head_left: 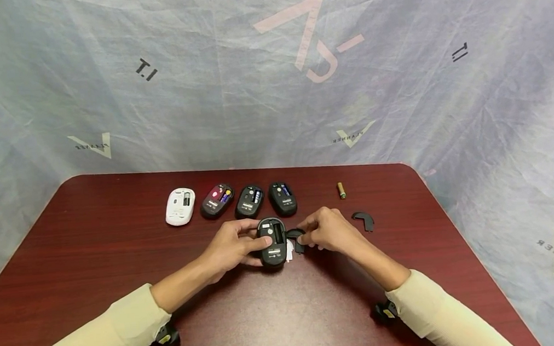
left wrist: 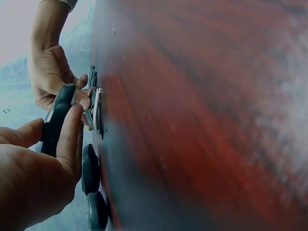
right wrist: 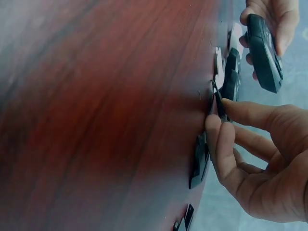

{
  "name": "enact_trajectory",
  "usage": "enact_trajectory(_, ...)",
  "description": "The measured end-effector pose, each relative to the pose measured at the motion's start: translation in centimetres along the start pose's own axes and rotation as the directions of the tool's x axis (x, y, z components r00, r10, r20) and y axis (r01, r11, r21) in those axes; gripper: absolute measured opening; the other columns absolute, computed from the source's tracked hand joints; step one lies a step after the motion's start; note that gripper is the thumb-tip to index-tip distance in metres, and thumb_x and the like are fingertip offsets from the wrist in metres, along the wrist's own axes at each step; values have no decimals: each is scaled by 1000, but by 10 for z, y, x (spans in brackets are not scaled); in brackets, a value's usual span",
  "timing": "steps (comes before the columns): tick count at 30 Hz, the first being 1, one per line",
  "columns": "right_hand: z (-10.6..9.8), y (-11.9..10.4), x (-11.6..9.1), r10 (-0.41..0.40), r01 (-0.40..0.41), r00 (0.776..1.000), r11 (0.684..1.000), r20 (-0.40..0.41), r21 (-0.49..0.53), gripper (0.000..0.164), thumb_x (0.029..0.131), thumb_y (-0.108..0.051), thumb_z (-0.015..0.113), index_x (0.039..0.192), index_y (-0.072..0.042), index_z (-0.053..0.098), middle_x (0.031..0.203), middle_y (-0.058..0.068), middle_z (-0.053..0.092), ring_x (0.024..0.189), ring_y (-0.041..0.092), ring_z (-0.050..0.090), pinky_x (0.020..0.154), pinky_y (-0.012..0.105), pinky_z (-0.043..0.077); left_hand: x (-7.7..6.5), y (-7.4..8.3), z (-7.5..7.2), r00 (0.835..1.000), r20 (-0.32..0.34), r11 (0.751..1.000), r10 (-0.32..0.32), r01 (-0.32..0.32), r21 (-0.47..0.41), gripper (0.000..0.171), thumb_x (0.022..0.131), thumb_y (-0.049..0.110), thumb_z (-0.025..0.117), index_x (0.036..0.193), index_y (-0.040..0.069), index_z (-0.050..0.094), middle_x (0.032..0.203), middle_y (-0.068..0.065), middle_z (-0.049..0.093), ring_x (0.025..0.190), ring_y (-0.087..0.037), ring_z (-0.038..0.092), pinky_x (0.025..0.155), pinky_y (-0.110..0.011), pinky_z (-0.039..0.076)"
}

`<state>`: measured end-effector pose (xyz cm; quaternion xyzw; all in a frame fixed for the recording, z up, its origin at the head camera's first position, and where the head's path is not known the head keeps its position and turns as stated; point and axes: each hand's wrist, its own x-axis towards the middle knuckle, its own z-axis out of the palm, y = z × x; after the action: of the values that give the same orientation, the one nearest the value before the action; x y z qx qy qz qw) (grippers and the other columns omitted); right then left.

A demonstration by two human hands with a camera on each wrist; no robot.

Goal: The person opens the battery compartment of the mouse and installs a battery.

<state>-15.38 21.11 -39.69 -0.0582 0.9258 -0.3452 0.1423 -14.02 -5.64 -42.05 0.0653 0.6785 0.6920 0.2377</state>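
My left hand (head_left: 231,245) grips a black computer mouse (head_left: 274,253) by its sides, underside towards the head camera. A dark battery slot with no battery visible in it runs along that underside. Just right of the mouse, my right hand (head_left: 328,229) pinches a black battery cover (head_left: 299,246) between thumb and fingers. A white battery cover (head_left: 290,250) lies on the table between the mouse and the black cover, partly hidden. In the right wrist view, the held mouse (right wrist: 264,57) is raised above the table while the black cover (right wrist: 220,103) stays close to the tabletop.
Behind my hands lie a white mouse (head_left: 174,212) and three black mice, one of them (head_left: 283,200) nearest the held mouse, undersides up with batteries in their slots. To the right are a loose battery (head_left: 341,190) and another black cover (head_left: 364,220) on the reddish table (head_left: 91,255).
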Motion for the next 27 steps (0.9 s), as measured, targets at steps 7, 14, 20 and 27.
enact_trajectory(7,1,3,1,-4,4,1000,1000,20,1,23,94,-11,88,117,-10,88,73,2,76,61,15,71,58,28,62,-1,-2,-2,1000,-8,1000,5,-5,2,51,103,3,79,150,-7,63,125,-23,76,95,-20,81,80,-41,74)
enact_trajectory(14,-10,7,2,-38,38,999,999,7,36,25,98,-16,86,122,-8,87,74,5,78,61,17,72,60,37,68,-1,-3,-6,999,-14,998,48,-47,29,64,103,6,81,163,10,58,127,-24,76,98,-24,81,82,-45,74)
enact_trajectory(20,-38,27,12,-32,35,997,999,-73,41,32,103,-21,84,131,-5,83,82,11,83,67,19,76,63,38,69,-1,-4,-9,997,-7,997,76,-76,16,65,105,6,79,166,12,56,133,-27,74,101,-24,81,83,-44,74)
enact_trajectory(27,-76,65,32,30,-11,984,994,-175,108,35,108,-25,78,137,-5,81,114,20,86,85,22,81,69,31,69,-3,-4,-10,994,0,994,111,-111,21,66,106,8,79,167,9,53,134,-30,74,101,-24,80,82,-42,73)
